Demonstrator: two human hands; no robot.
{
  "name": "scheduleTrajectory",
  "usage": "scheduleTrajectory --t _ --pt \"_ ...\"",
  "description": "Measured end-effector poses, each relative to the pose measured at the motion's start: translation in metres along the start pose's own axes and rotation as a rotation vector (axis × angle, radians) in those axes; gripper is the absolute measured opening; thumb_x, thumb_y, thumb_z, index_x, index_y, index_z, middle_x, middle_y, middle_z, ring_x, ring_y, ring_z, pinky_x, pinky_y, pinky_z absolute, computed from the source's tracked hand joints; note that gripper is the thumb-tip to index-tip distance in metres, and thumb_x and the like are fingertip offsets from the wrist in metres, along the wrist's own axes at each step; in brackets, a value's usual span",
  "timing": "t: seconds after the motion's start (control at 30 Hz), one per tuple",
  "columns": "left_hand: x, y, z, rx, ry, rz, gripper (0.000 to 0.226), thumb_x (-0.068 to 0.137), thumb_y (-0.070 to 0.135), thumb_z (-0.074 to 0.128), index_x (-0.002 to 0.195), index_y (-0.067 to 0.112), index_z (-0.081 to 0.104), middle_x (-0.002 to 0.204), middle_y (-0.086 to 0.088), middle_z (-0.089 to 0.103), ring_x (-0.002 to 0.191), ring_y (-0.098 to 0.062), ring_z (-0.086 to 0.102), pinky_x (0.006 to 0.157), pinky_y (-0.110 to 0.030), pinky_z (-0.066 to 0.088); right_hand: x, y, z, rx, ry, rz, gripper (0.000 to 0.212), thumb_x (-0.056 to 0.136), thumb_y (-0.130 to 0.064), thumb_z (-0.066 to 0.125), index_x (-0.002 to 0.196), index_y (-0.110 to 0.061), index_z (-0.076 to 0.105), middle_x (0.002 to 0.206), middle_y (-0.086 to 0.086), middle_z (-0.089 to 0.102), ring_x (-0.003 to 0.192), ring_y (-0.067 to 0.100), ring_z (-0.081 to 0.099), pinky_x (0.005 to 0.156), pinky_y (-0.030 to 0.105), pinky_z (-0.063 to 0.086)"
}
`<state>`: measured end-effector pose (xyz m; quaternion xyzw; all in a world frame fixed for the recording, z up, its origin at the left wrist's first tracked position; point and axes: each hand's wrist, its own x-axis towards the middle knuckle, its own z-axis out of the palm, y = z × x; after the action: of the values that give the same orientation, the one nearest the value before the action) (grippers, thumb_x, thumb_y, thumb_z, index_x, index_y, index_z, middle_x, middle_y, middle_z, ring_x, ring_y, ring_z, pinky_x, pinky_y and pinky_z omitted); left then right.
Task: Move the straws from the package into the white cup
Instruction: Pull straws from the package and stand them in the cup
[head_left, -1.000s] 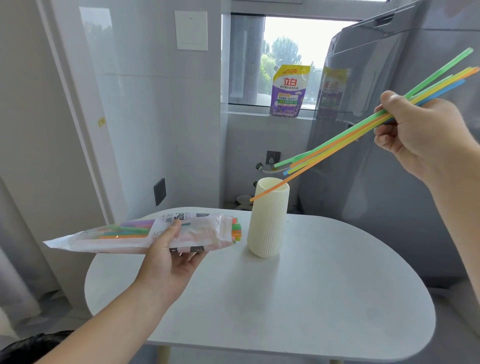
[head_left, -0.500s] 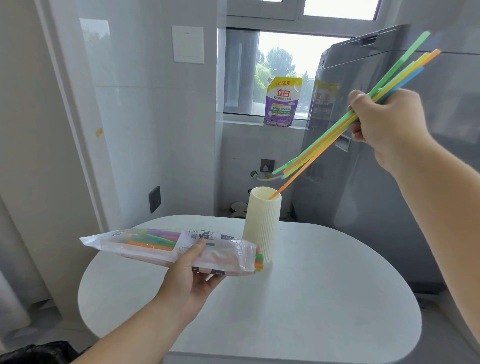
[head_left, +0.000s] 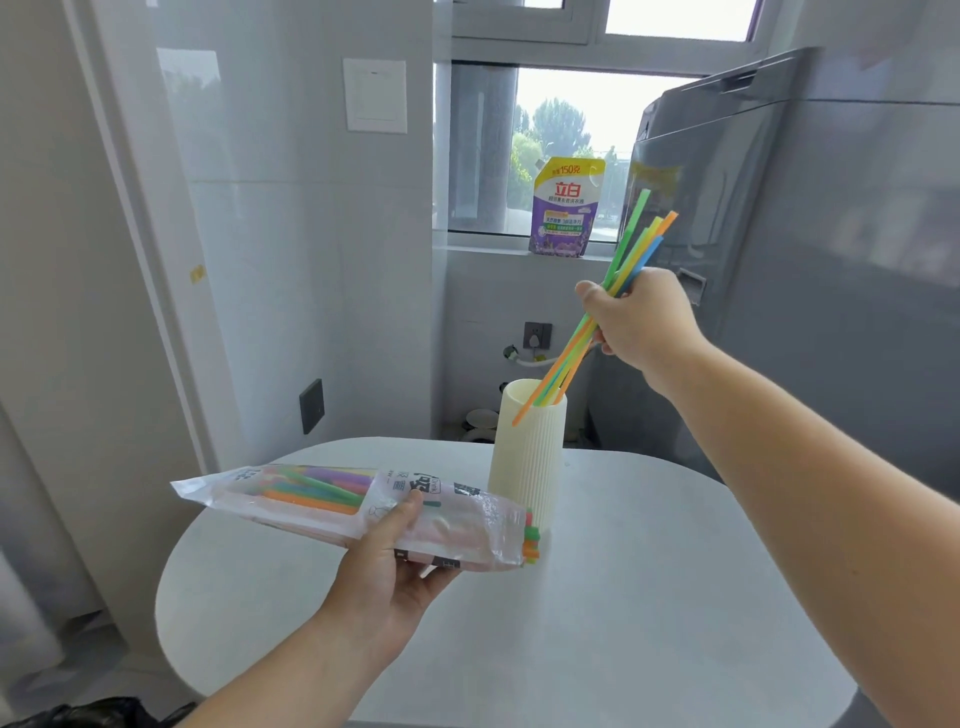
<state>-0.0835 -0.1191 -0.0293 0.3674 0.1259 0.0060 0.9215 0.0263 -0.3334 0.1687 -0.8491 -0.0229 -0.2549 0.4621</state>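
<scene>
Two hands are in view. Left hand (head_left: 387, 564) grip: closed around the clear straw package (head_left: 332, 506), held nearly level above the white desk (head_left: 649, 597), thumb on top; coloured straw ends protrude from the package's right opening, in front of the cup's base. White ribbed cup (head_left: 527, 462): upright on the desk. Right hand (head_left: 641, 319) grip: closed on a bundle of straws (head_left: 574, 345), tilted (tops up-right); most lower ends sit inside the cup, while one orange end crosses in front of the rim.
</scene>
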Motion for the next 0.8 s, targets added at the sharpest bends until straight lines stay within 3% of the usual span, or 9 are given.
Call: scheduleTrajectory --t 0.13,0.27,0.4,0.53,0.67,0.8 --pt "0.002 0.001 -0.001 0.005 -0.005 0.006 0.058 0.067 0.023 0.082 0.123 0.018 0.068 0.101 -0.013 0.082 0.081 -0.025 0.080 0.060 -0.041 0.064 0.004 0.004 0.003 0.039 0.011 0.024 0.026 0.097 -0.037 0.064 0.078 -0.019 0.058 0.071 0.005 0.067 0.060 0.020 0.069 0.068 0.041 0.065" --pt "0.003 0.001 -0.004 0.008 -0.007 0.010 0.058 0.070 0.022 0.081 0.126 0.018 0.067 0.102 -0.013 0.082 0.081 -0.024 0.080 0.059 -0.040 0.064 0.015 0.004 -0.013 0.152 0.089 0.060 0.024 0.096 -0.036 0.065 0.090 -0.012 0.066 0.067 0.002 0.064 0.050 0.012 0.061 0.056 0.031 0.062" --pt "0.004 0.000 -0.004 0.023 -0.017 0.006 0.055 0.069 0.022 0.081 0.122 0.018 0.068 0.098 -0.012 0.082 0.079 -0.024 0.080 0.060 -0.041 0.064 0.023 0.006 -0.019 0.178 0.131 0.107 0.029 0.096 -0.038 0.065 0.099 -0.009 0.066 0.075 0.002 0.064 0.052 0.012 0.060 0.045 0.020 0.057" --pt "0.005 -0.002 -0.004 0.029 -0.010 -0.001 0.051 0.069 0.023 0.082 0.118 0.017 0.070 0.096 -0.012 0.082 0.077 -0.024 0.080 0.061 -0.042 0.065 0.018 0.015 0.001 0.086 0.006 0.093 0.029 0.095 -0.037 0.067 0.095 -0.007 0.067 0.073 0.004 0.066 0.054 0.013 0.062 0.054 0.028 0.061" --pt "0.005 -0.003 -0.004 0.025 0.002 -0.008 0.051 0.069 0.023 0.082 0.118 0.017 0.070 0.096 -0.012 0.082 0.078 -0.024 0.079 0.061 -0.041 0.064 0.010 0.024 0.023 0.008 -0.161 0.117 0.027 0.089 -0.038 0.074 0.084 -0.012 0.066 0.074 0.003 0.069 0.057 0.011 0.064 0.039 0.015 0.048" --pt "0.003 -0.001 -0.004 0.008 0.011 -0.002 0.047 0.074 0.021 0.081 0.120 0.018 0.069 0.095 -0.012 0.082 0.079 -0.025 0.079 0.060 -0.042 0.064 0.004 0.027 0.026 -0.011 -0.206 0.119 0.032 0.083 -0.042 0.079 0.087 -0.012 0.071 0.081 0.004 0.072 0.068 0.014 0.068 0.051 0.019 0.055"
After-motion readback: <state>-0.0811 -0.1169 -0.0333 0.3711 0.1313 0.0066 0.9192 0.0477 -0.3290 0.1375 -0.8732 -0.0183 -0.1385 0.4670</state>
